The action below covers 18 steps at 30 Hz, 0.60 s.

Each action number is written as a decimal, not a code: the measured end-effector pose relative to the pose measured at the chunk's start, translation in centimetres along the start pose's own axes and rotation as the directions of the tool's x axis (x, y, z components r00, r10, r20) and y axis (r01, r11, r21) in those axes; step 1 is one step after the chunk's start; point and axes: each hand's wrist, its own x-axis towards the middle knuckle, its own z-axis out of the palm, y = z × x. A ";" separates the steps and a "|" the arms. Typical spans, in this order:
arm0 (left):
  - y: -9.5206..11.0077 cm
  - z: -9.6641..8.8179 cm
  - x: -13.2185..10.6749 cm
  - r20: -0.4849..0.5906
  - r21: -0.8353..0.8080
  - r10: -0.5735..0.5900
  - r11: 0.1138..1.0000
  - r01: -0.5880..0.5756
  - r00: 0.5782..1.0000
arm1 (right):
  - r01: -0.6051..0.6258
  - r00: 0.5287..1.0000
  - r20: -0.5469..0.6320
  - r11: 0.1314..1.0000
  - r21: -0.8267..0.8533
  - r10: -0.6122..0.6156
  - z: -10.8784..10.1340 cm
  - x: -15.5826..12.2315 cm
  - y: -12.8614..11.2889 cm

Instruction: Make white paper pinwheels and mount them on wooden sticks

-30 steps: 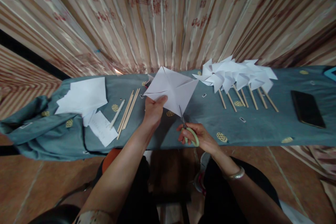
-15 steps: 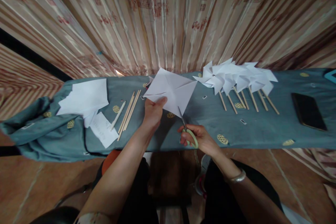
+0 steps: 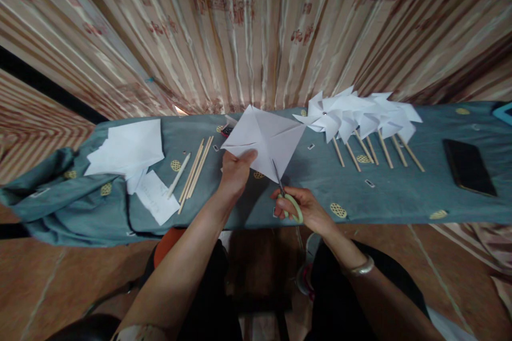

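Observation:
A square of white paper (image 3: 264,136) is pinched at its left side by my left hand (image 3: 237,169), the thumb lying on top. Slits run inward from its left and right corners. My right hand (image 3: 306,208) grips scissors (image 3: 296,212) with light green handles. Their blades meet the paper near its closest corner, one blade showing over the sheet. The paper is held above the cloth, tilted toward me. Just behind its left edge, a small dark and red item (image 3: 227,131) is partly hidden.
White paper pinwheels on sticks (image 3: 352,114) lie at the right, with a black phone (image 3: 469,167) beyond. To the left are loose wooden sticks (image 3: 196,173), a white pen (image 3: 179,176), a written note (image 3: 158,198) and stacked paper (image 3: 136,144). A patterned curtain (image 3: 256,37) hangs behind.
The paper and my left hand have shifted slightly right. The scissor blades have closed somewhat and sit a little further into the near corner of the paper.

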 end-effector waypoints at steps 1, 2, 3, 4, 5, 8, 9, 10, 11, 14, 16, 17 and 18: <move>0.0 0.0 0.0 0.000 0.001 0.003 1.000 -0.003 1.000 | 0.000 1.000 -0.001 1.000 -0.001 0.000 0.0 0.0 0.0; -0.1 0.0 -0.1 0.000 -0.003 0.010 1.000 -0.010 1.000 | 0.001 1.000 0.000 1.000 -0.002 -0.001 0.0 0.0 0.0; -0.1 0.0 -0.1 0.001 -0.008 0.017 1.000 -0.017 1.000 | 0.002 1.000 0.000 1.000 -0.001 -0.002 -0.1 0.0 0.0; -0.1 0.0 0.0 0.003 -0.013 0.022 1.000 -0.022 1.000 | 0.002 1.000 0.000 1.000 0.003 -0.002 -0.1 0.0 0.0; -0.1 -0.1 0.0 0.005 -0.017 0.023 1.000 -0.023 1.000 | -0.002 1.000 0.000 1.000 0.009 0.002 -0.1 0.1 0.0; 0.0 -0.1 0.0 0.014 -0.024 0.023 0.999 -0.022 1.000 | -0.029 1.000 -0.005 0.999 0.038 0.029 -0.1 0.2 0.1; 0.0 -0.1 0.0 0.015 -0.027 0.028 0.999 -0.027 1.000 | -0.038 0.999 -0.007 0.998 0.047 0.038 -0.1 0.2 0.2; 0.1 -0.1 0.0 0.014 -0.028 0.034 0.999 -0.033 0.999 | -0.044 0.999 -0.010 0.998 0.054 0.045 -0.1 0.3 0.2; 0.1 0.0 0.0 0.014 -0.026 0.035 0.999 -0.034 0.999 | -0.048 0.999 -0.014 0.997 0.058 0.049 -0.1 0.3 0.2; 0.2 0.0 0.0 0.018 -0.011 0.022 1.000 -0.021 1.000 | -0.053 0.998 -0.030 0.997 0.062 0.055 0.0 0.3 0.2; 0.3 0.0 0.0 0.019 -0.008 0.021 1.000 -0.021 1.000 | -0.057 0.998 -0.034 0.997 0.060 0.059 0.0 0.3 0.1; 0.2 -0.1 0.0 0.015 -0.007 0.021 1.000 -0.021 1.000 | -0.057 0.998 -0.033 0.997 0.058 0.059 0.0 0.3 0.1; 0.2 -0.1 0.0 0.010 -0.002 0.018 1.000 -0.018 1.000 | -0.053 0.998 -0.032 0.997 0.056 0.055 0.0 0.2 0.1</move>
